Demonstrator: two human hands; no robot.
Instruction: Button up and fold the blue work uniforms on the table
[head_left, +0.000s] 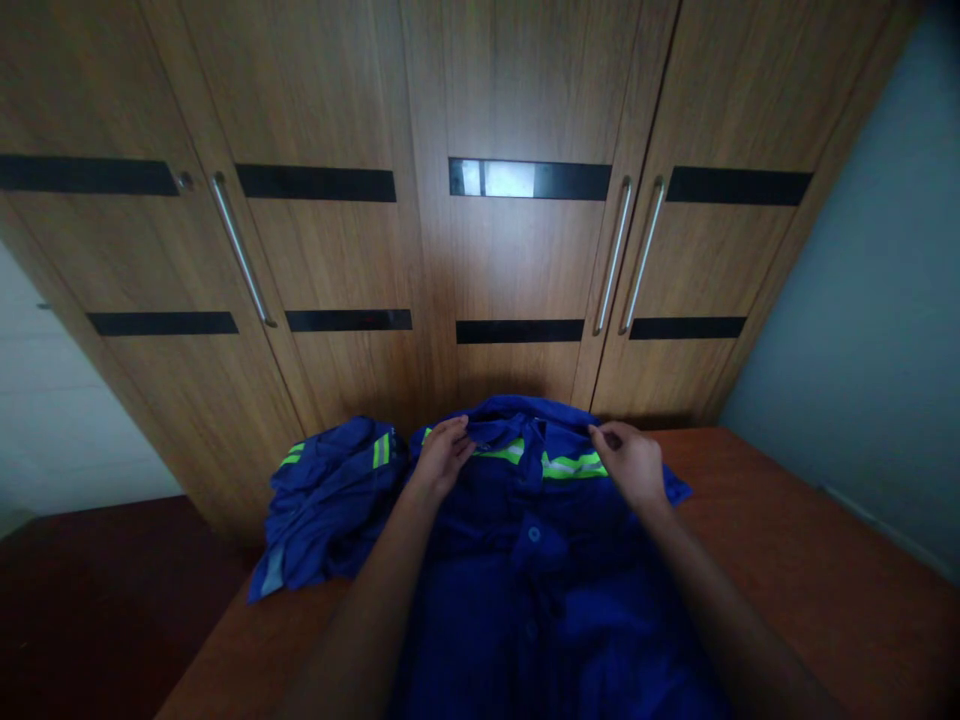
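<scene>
A blue work jacket [480, 560] with buttons down its front and yellow-green reflective bands lies spread out before me. Its far edge is bunched between my hands. My left hand [448, 455] has its fingers closed on that edge at the left, the thumb partly hidden. At the right, my right hand [631, 465] pinches the same edge between thumb and fingertips. Left of the jacket is a crumpled blue garment [330, 510] with similar reflective strips, apart from both hands.
The clothes lie on a reddish-brown wooden surface [787, 560]. Behind it stands a wooden wardrobe [517, 260] with long metal handles and dark inlaid strips. A pale blue wall [870, 330] borders the right side, and a dark red floor area [97, 600] shows at lower left.
</scene>
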